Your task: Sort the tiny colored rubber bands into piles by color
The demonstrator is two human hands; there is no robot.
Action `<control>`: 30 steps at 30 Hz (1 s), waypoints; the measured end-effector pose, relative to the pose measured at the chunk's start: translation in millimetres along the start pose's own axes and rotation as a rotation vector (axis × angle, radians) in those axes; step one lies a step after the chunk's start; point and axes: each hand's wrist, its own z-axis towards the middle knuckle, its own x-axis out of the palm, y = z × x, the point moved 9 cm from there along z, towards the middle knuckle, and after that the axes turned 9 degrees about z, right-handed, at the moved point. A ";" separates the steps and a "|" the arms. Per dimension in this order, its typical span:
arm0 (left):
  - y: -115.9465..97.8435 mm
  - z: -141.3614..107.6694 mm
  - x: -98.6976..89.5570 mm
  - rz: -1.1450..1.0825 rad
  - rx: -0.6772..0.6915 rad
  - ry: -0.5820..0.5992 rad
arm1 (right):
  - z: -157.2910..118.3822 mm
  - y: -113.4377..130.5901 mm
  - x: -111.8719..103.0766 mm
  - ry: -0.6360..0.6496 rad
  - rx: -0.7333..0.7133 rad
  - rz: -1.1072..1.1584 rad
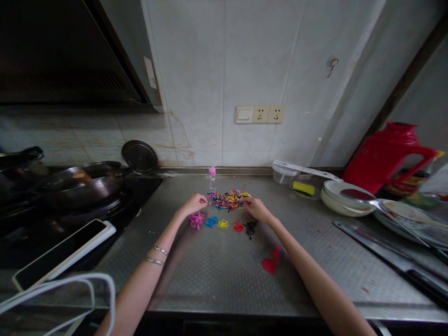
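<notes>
A mixed heap of small colourful bands (227,199) lies on the metal counter (210,266). In front of it, in a row, are small piles: pink (197,220), blue (211,221), yellow (223,224), red (238,227) and black (250,227). My left hand (198,203) is closed at the heap's left edge, above the pink pile; what its fingers hold, if anything, is too small to name. At the heap's right edge my right hand (255,207) has its fingertips pressed together on the bands. A small clear bottle with a pink top (212,176) stands behind the heap.
On the left are a pan (80,186), a phone-like device (63,254) and a white cable (101,276). To the right are a yellow sponge (303,188), stacked bowls (341,205), a red thermos (381,158) and a knife (378,249). A red item (270,265) lies near my right forearm.
</notes>
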 end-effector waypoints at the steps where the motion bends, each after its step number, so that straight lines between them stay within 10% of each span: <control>1: -0.5 0.8 2.1 -0.003 0.004 -0.007 | -0.4 13.8 4.2 0.013 -0.037 -0.008; 12: -11.9 6.2 36.8 0.056 -0.003 0.048 | -22.2 99.7 53.2 0.218 -0.290 0.009; 30: -34.6 0.6 36.1 0.285 -0.082 0.002 | -0.1 34.9 8.6 0.021 -0.159 0.048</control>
